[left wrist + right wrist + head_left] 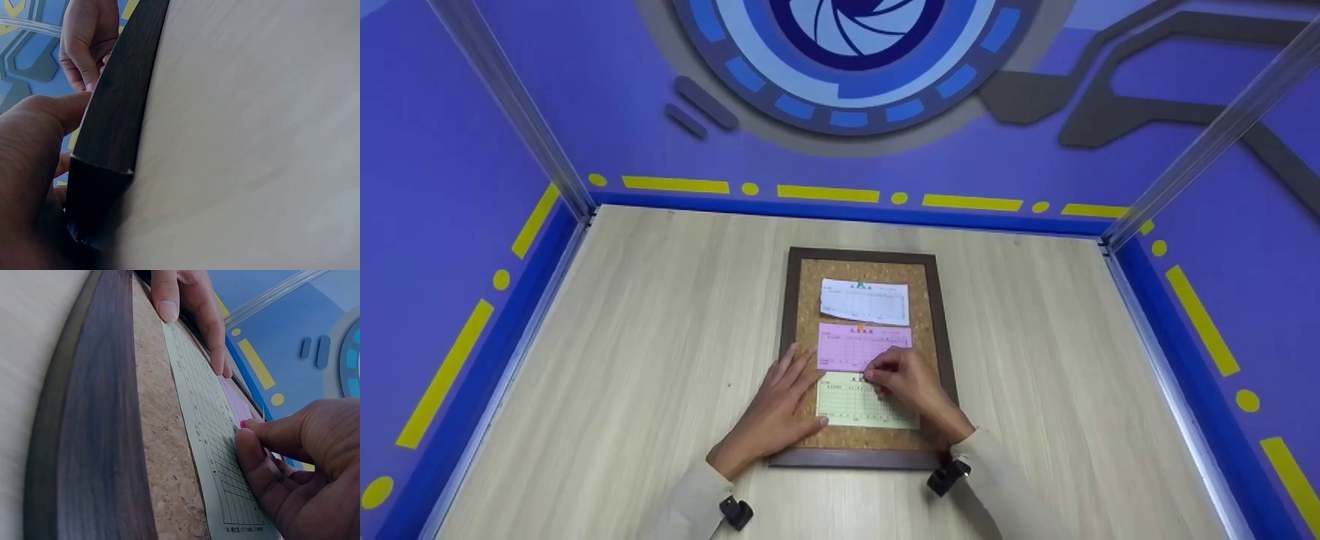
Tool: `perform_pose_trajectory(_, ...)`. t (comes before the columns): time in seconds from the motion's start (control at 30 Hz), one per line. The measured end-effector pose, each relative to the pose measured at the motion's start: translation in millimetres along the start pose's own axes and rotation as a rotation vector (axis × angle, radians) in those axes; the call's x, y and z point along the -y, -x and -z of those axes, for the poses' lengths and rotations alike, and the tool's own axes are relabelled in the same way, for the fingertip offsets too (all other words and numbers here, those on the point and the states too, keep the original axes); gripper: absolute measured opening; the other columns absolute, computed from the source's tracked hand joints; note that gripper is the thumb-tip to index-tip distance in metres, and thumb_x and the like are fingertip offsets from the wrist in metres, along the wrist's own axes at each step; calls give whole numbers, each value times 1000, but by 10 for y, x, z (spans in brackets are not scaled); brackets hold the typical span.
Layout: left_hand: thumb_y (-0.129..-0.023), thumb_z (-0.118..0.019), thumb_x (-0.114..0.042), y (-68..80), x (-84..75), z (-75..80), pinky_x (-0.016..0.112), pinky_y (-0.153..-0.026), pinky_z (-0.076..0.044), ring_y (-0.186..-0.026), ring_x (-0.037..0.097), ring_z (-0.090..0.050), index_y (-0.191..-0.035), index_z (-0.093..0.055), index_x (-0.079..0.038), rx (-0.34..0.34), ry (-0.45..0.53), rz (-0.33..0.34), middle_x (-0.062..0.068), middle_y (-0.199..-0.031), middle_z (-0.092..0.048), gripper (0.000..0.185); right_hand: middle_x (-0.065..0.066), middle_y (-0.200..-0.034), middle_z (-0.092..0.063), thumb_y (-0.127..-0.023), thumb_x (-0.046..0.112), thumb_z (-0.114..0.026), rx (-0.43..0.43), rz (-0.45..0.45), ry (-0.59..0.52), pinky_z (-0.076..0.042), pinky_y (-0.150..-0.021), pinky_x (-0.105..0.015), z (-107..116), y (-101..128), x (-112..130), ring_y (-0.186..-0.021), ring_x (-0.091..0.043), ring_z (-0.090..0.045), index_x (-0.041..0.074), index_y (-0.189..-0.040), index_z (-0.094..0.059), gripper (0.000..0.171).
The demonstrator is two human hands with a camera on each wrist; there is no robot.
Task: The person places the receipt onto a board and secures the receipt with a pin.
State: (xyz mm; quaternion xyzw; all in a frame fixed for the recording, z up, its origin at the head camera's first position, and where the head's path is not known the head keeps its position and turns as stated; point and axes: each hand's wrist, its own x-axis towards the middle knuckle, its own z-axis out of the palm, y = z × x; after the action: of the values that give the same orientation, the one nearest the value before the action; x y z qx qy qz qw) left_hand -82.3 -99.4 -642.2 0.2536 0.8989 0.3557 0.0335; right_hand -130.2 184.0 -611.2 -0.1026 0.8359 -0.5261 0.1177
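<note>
A cork board (806, 300) in a dark wooden frame lies on the table with three printed slips on it. At the top of the light green slip (847, 405), my right hand (906, 381) pinches a pink push pin (243, 423) between thumb and forefinger. My left hand (784, 405) lies across the board's left side with fingers spread, its thumb at the green slip's lower left corner and fingertips by the upper left. Above sit a pink slip (847, 346) with an orange pin (860, 328) and a white slip (862, 301) with a green pin (860, 285).
The pale wood-grain table (660, 315) spreads around the board on both sides. Blue panels (585, 112) with yellow dashes rise at the back, left and right. A dark frame edge (95, 416) borders the cork nearest me.
</note>
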Motion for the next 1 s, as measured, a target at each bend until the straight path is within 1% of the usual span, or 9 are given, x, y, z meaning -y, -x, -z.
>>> perform_pose_trajectory(0.17,-94,-83,-40,-6,4,1,67,-132,-15,-170,42,-8,-160,-56,-9,-5,-7,-10,12,-181,-29,78,-2,-83,-72,-99,2,-80,-16,-18,40,-56,-57,-22,-7,5,21,-65,-11,-66,5,-91,-83,9)
perform_pose_trajectory(0.3,-94,-83,-42,-9,11,-1,65,-133,-13,-170,40,-7,-161,-55,-9,0,-9,-6,11,-181,-28,79,0,-84,-71,-98,3,-81,-26,-7,78,-54,-56,-21,-18,4,28,-64,-11,-65,6,-90,-83,9)
perform_pose_trajectory(0.4,-95,-83,-42,-5,15,-6,65,-133,-14,-170,40,-7,-161,-55,-9,1,-8,-8,11,-181,-28,79,-1,-84,-70,-98,2,-81,-25,-8,77,-53,-56,-21,-24,4,27,-65,-11,-65,5,-90,-83,8)
perform_pose_trajectory(0.5,-95,-83,-40,4,20,-12,68,-132,-16,-169,43,-9,-160,-56,-7,-9,-10,-25,13,-181,-29,78,-1,-86,-69,-98,2,-81,-21,-15,73,-53,-56,-21,-27,1,23,-66,-10,-65,5,-90,-83,9)
perform_pose_trajectory(0.6,-94,-84,-39,0,23,-9,69,-131,-16,-169,44,-11,-159,-57,-6,-19,-8,-31,13,-180,-30,78,-1,-82,-69,-97,1,-81,-21,15,87,-51,-55,-20,-30,-22,12,-65,-9,-63,4,-89,-83,9)
perform_pose_trajectory(0.73,-93,-85,-37,-7,28,-11,69,-131,-16,-169,43,-11,-159,-57,-7,-23,-4,-22,14,-180,-30,78,0,-76,-70,-96,0,-81,-16,56,109,-47,-54,-20,-26,-61,5,-62,-6,-59,4,-87,-83,9)
perform_pose_trajectory(0.87,-92,-85,-38,-14,34,-17,67,-132,-16,-170,42,-10,-159,-57,-8,-15,0,-15,13,-181,-28,79,3,-72,-70,-95,1,-82,-5,20,104,-48,-52,-20,-18,-77,15,-59,-6,-59,4,-86,-83,9)
perform_pose_trajectory(1.0,-92,-84,-39,-16,37,-22,65,-133,-13,-170,39,-7,-160,-56,-9,-1,3,4,10,-182,-26,79,5,-69,-68,-93,4,-84,-9,-39,95,-48,-52,-21,-15,-91,38,-57,-7,-59,6,-83,-82,10)
